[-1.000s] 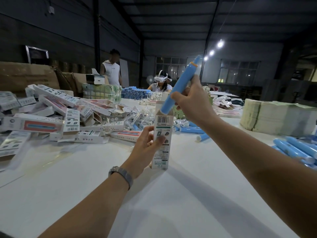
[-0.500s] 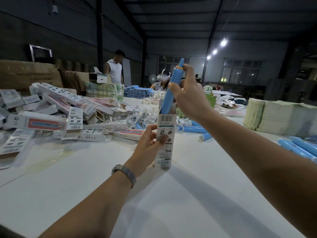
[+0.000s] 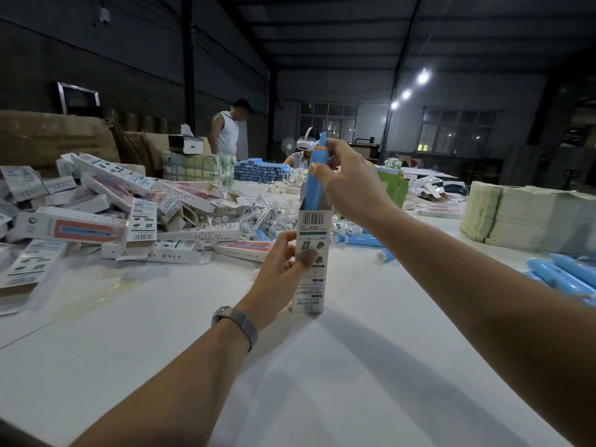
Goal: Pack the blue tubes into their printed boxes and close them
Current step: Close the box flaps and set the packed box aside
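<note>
My left hand grips a tall white printed box, standing upright with its bottom on the white table. The box's top end is open. My right hand pinches a blue tube near its upper end. The tube stands almost upright with its lower part inside the box's open top; its orange-ringed tip points up. More loose blue tubes lie at the right edge of the table, and a few lie behind the box.
A big heap of printed boxes covers the table's left side. Stacks of flat greenish card stand at the right. A block of stacked blue tubes sits far back. Two people are at the table's far end.
My right hand has swung the tube from a slant to nearly upright and lowered it, so its lower end has gone deeper into the box. My left hand keeps the box in place.
</note>
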### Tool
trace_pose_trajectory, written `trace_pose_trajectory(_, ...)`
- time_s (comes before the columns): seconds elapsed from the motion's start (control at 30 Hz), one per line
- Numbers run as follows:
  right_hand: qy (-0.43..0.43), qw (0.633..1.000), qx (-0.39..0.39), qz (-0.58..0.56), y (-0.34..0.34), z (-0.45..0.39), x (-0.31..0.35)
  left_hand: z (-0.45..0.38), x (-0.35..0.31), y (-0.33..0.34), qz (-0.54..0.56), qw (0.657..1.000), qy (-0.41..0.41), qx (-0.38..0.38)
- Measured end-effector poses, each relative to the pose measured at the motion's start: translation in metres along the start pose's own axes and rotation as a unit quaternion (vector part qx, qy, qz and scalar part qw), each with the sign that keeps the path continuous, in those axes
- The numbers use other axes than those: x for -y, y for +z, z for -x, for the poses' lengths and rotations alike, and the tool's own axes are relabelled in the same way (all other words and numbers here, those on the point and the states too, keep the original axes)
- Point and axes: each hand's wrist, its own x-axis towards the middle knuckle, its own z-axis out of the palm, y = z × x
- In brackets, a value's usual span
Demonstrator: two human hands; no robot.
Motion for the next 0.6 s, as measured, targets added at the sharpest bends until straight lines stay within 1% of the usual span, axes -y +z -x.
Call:
trace_pose_trajectory(0.17,-0.003,0.999,-0.035,-0.034,0.007,0.004,-0.006,0.000,0.004,0.001,0.013,1.000,0.012,0.000)
trace_pose_trajectory(0.27,-0.031,0.998,-0.047,-0.042,0.013,0.007,-0.008,0.000,0.004,0.002,0.025,1.000,0.014,0.003)
trace_pose_trajectory(0.37,-0.074,0.996,-0.047,-0.019,0.018,0.013,-0.008,-0.001,0.004,0.003,0.037,0.999,0.013,0.007)
trace_pose_trajectory(0.43,-0.078,0.995,-0.057,0.008,0.021,0.014,-0.009,-0.001,0.004,0.002,0.038,0.999,0.014,0.005)
trace_pose_trajectory(0.6,-0.105,0.991,-0.084,0.019,0.024,0.014,-0.012,-0.001,0.004,0.002,0.045,0.999,0.022,0.003)
